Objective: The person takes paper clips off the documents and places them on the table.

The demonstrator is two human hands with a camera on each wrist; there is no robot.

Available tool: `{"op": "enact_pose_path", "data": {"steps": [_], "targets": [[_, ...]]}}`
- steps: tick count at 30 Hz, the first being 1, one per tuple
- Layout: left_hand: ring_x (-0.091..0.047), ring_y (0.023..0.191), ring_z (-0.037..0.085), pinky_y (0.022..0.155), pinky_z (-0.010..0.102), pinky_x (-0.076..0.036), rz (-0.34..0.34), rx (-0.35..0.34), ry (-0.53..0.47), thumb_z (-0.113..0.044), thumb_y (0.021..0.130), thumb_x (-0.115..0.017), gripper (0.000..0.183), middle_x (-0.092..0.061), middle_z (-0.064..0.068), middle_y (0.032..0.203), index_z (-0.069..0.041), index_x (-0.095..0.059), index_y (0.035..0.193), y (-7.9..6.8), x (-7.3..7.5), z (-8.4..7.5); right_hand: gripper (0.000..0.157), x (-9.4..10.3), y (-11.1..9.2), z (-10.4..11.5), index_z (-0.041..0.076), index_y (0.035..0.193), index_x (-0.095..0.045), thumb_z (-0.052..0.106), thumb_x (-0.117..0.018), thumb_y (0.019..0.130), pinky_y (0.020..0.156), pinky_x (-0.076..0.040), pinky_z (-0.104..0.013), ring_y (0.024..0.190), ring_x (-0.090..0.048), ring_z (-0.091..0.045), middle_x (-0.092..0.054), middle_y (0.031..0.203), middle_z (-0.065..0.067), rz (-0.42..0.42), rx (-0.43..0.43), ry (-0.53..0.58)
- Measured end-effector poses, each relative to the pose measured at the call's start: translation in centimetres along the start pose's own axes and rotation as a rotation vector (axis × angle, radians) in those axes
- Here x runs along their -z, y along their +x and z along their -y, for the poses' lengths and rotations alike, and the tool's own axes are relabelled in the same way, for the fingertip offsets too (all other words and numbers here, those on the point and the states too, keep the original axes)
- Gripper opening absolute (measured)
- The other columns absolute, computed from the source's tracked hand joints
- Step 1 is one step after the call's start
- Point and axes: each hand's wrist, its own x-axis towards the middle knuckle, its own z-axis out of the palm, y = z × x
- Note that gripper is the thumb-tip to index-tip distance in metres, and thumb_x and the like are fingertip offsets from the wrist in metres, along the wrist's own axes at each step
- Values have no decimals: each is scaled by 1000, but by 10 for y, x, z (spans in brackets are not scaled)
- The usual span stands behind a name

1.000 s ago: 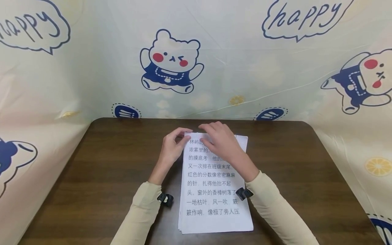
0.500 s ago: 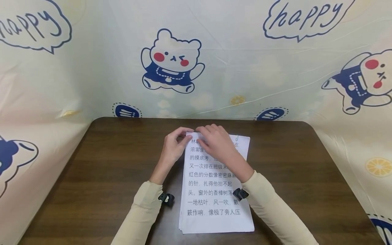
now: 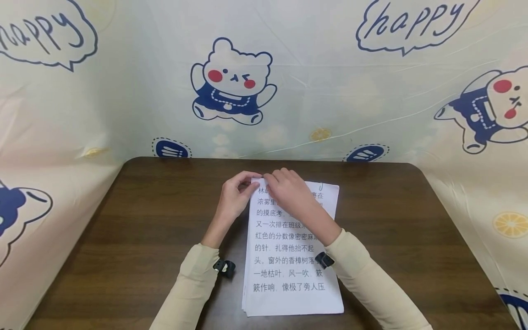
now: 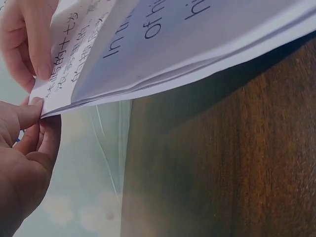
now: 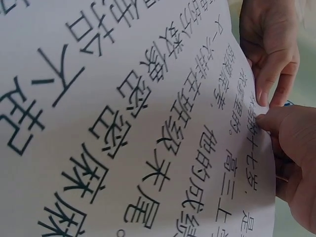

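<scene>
A stack of printed paper sheets (image 3: 293,300) lies lengthwise on the table, with large Chinese characters on its top sheet. My left hand (image 3: 234,197) pinches its far left corner, thumb on top and fingers behind. Just right of it, my right hand (image 3: 290,192) grips the far edge. Its thumb (image 5: 266,118) presses the printed face while the other fingers curl behind, partly hidden. A thin greenish paper clip (image 3: 321,187) sits on the far edge, near the right corner. Between the hands shows a small blue bit (image 5: 289,103), too little to identify. In the left wrist view, the sheet edges (image 4: 163,89) bow slightly apart.
A dark brown wooden table (image 3: 392,220) extends around the stack on both sides. Behind it hangs a pale curtain (image 3: 313,101) with cartoon bears and lettering. A small black camera (image 3: 224,268) is on the left wrist, another black camera (image 3: 324,260) on the right.
My right hand has moved left along the far edge, closer to my left hand, and its fingers have closed on the paper. This has uncovered the clip. My left hand keeps its pinch.
</scene>
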Motion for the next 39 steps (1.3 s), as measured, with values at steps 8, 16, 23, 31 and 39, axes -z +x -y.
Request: {"op": "enact_pose_path", "data": {"steps": [8,16,23,31,39], "targets": [[-65,92,23,79,17,-54,-4,9,-5,-6,95,-68,19,-72,16,106,-6,-72,114,0,1,0,35,-2,-2,0,3,132,-57,15,-63,99,85,-52,-33,95,-60,-21,-68,108,-8,20,50,-75],[-65,92,23,76,13,-52,-3,22,0,-7,95,-68,19,-72,15,106,-7,-72,113,0,0,2,34,-4,-4,-1,4,131,-59,17,-62,100,83,-51,-31,92,-59,-20,-68,106,-6,-6,35,-33],[-65,92,24,77,14,-53,7,17,-12,-7,95,-68,19,-72,15,107,-7,-72,113,0,-1,2,38,-5,-6,-2,1,133,-57,13,-65,98,86,-52,-32,95,-60,-21,-68,109,-8,2,52,-51],[-65,92,24,78,16,-54,12,22,-10,-7,95,-68,20,-72,15,108,-7,-72,115,-1,-1,2,39,-6,-8,-2,0,135,-55,14,-63,99,87,-52,-32,95,-58,-21,-67,110,-10,11,62,-63],[-66,93,24,80,18,-55,10,10,-17,-6,94,-68,20,-72,15,108,-6,-72,114,-2,-1,3,42,-8,-8,-1,0,137,-54,15,-64,99,89,-52,-33,96,-57,-21,-66,111,-10,20,63,-59]]}}
